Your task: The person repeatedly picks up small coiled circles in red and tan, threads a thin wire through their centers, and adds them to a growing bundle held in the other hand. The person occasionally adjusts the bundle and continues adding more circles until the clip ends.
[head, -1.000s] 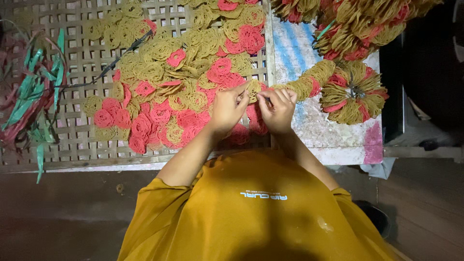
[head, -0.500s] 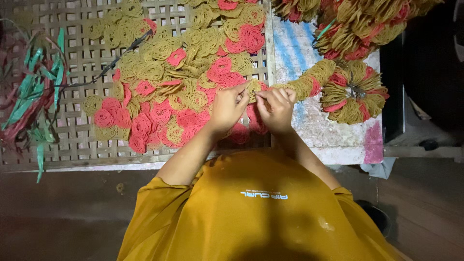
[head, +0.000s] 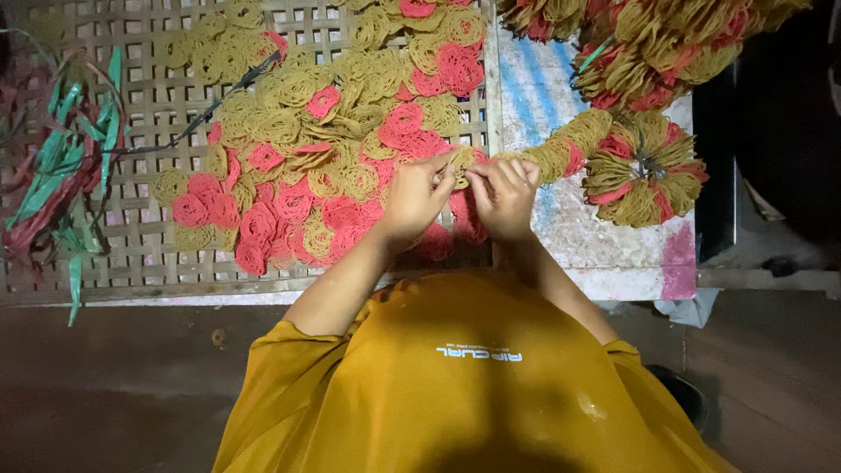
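Observation:
My left hand (head: 413,200) and my right hand (head: 505,194) meet over the edge of a woven bamboo mat (head: 131,228). Between the fingertips of both is a tan lacy round cracker (head: 461,161). It sits at the end of a strung row of tan and red crackers (head: 565,151) that runs off to the right from my right hand. A loose heap of tan and red round crackers (head: 307,175) covers the mat just left of my left hand. My yellow shirt (head: 473,377) fills the bottom of the view.
A tied ring-shaped bundle of crackers (head: 644,168) lies on a worn painted board (head: 596,245) at the right. More bundles (head: 666,44) pile up at the top right. Red and green plastic strips (head: 61,175) lie at the left edge. A dark floor (head: 114,385) is below.
Both hands stay in place, with only small finger movements on the cracker between them.

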Available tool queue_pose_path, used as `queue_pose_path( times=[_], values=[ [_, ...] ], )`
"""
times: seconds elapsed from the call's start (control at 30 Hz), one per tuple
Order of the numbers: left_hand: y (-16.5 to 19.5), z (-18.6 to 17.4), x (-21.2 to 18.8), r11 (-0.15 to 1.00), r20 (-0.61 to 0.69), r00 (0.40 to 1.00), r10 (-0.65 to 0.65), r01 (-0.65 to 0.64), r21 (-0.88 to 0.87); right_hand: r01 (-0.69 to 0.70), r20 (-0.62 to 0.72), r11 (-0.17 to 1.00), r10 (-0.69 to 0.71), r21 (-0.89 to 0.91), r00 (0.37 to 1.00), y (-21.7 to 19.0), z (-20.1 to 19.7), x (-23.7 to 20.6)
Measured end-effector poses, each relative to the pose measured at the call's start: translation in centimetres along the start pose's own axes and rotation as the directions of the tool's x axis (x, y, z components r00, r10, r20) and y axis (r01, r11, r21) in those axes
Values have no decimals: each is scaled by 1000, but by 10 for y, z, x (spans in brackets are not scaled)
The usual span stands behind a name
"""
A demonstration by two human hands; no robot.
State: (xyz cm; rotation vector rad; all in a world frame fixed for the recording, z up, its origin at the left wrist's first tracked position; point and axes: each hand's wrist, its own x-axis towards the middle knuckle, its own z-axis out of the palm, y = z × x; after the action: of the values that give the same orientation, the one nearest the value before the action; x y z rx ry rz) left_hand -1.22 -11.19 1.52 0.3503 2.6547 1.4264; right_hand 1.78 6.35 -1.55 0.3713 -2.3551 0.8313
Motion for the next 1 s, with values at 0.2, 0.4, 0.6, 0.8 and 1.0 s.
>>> queue_pose_path(
  times=[0.2, 0.4, 0.6, 0.8, 1.0],
  values=[
    [0, 1, 0, 994, -42, 996, 77, -80, -72, 1, 23, 999, -1, -34, 1000, -1, -3, 0],
    [10, -5, 2, 1000, 2, 1000, 0, 0, 21, 41, 81, 999, -40, -4, 996, 5, -4, 3],
    [1, -4, 7, 995, 71, 997, -4, 11, -100, 26, 109, 1000, -27, 13, 994, 6, -4, 2],
    [-47, 27, 11, 867, 144, 990, 12, 61, -494, 5, 93, 1000, -8, 29, 996, 8, -2, -1],
    [-91, 47, 21, 586, 336, 937, -92, 324, -743, -116, 39, 985, 112, 126, 993, 10, -1, -4]
  ],
)
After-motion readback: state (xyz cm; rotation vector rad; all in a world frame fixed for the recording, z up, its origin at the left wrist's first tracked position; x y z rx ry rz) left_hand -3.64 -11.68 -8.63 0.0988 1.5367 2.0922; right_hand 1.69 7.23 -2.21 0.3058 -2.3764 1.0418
